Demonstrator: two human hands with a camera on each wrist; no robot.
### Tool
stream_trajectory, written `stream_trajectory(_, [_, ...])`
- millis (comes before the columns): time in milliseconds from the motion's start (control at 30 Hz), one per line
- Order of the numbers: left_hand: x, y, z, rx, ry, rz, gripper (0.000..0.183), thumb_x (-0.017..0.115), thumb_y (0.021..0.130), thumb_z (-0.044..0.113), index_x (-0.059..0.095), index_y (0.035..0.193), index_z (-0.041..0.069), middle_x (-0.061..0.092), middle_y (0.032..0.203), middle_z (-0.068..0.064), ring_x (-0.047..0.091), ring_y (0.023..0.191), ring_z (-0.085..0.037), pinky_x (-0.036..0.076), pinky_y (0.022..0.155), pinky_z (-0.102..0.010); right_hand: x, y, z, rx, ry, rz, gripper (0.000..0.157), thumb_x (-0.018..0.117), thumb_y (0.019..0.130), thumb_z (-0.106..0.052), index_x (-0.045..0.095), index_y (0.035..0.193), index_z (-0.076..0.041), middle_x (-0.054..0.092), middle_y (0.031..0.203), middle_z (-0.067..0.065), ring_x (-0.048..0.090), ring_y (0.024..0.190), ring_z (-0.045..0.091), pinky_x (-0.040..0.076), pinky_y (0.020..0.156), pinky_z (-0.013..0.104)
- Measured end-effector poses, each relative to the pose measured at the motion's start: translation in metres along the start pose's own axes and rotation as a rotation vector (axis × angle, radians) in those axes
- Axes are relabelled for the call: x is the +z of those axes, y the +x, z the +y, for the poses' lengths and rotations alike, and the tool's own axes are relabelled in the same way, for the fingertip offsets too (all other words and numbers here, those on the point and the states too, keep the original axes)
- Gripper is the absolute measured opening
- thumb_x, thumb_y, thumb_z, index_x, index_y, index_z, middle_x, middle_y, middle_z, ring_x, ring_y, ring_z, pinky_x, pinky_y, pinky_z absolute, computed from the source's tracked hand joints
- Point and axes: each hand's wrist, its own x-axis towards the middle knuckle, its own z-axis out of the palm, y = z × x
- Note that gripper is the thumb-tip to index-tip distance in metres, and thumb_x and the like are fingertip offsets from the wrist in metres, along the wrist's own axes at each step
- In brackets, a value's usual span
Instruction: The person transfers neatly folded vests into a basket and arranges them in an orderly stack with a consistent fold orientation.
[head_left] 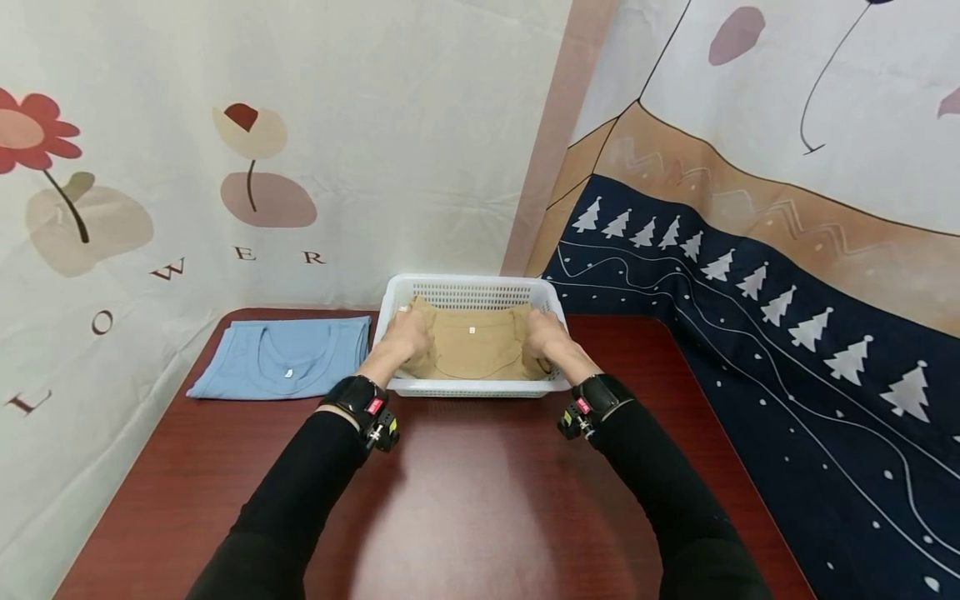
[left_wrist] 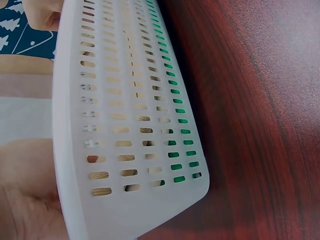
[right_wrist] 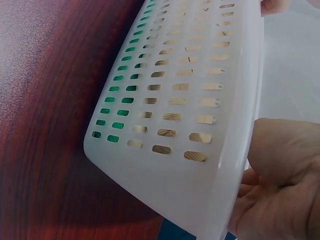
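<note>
A folded tan T-shirt (head_left: pixel 474 350) with a small white label at its neckline lies in a white plastic basket (head_left: pixel 480 388). My left hand (head_left: pixel 408 335) grips the shirt's left side inside the basket, while my right hand (head_left: pixel 546 335) holds its right side, fingers curled in at the edge. Both wrist views look at the basket's slotted front wall (left_wrist: pixel 130 210), with tan cloth showing through the upper slots. Something green (left_wrist: pixel 179 179) shows through the lower slots, beneath the tan shirt. The basket's rim hides part of each hand in the wrist views.
Left of the basket, a folded light blue T-shirt (head_left: pixel 300 360) lies flat on the dark red wooden table (head_left: pixel 465 492). A printed cloth backdrop (head_left: pixel 420 142) hangs right behind the table, and a navy part with trees (head_left: pixel 750 375) runs along its right side.
</note>
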Motion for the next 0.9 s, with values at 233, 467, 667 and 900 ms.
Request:
stream_trajectory(233, [0.01, 0.022, -0.015, 0.013, -0.063, -0.044, 0.028, 0.07, 0.108, 0.025, 0.069, 0.124, 0.002, 0.071, 0.133, -0.026, 0.069, 0.076, -0.022, 0.06, 0.06, -0.032, -0.002, -0.002, 0.002, -0.074, -0.027, 0.015, 0.031, 0.053, 0.108, -0.017, 0.073, 0.118, 0.005, 0.076, 0.13, 0.03, 0.074, 0.121, 0.045, 0.062, 0.11, 0.054])
stream_trajectory(467, [0.008, 0.019, -0.013, 0.06, -0.033, -0.035, 0.048, 0.074, 0.106, 0.038, 0.069, 0.139, 0.005, 0.068, 0.147, -0.028, 0.061, 0.071, -0.02, 0.053, 0.055, -0.031, 0.004, 0.008, 0.011, -0.063, 0.023, -0.001, 0.023, 0.059, 0.098, -0.016, 0.075, 0.103, 0.0, 0.078, 0.12, 0.025, 0.074, 0.105, 0.04, 0.066, 0.097, 0.053])
stream_trajectory(667, [0.008, 0.015, -0.012, 0.042, -0.038, -0.012, 0.051, 0.074, 0.105, 0.048, 0.072, 0.118, -0.001, 0.052, 0.165, -0.035, 0.071, 0.115, -0.042, 0.068, 0.089, -0.051, 0.014, 0.02, 0.02, -0.036, 0.094, -0.012, 0.023, 0.066, 0.097, -0.028, 0.071, 0.092, -0.006, 0.073, 0.111, 0.021, 0.07, 0.093, 0.034, 0.062, 0.078, 0.046])
stream_trajectory(900, [0.007, 0.01, -0.016, 0.144, -0.037, 0.012, 0.074, 0.066, 0.106, 0.059, 0.066, 0.143, -0.005, 0.059, 0.16, -0.034, 0.057, 0.147, -0.054, 0.049, 0.124, -0.07, -0.003, -0.021, 0.007, -0.033, 0.217, -0.027, 0.06, 0.066, 0.108, -0.049, 0.067, 0.129, 0.008, 0.073, 0.132, 0.027, 0.071, 0.118, 0.037, 0.062, 0.107, 0.053])
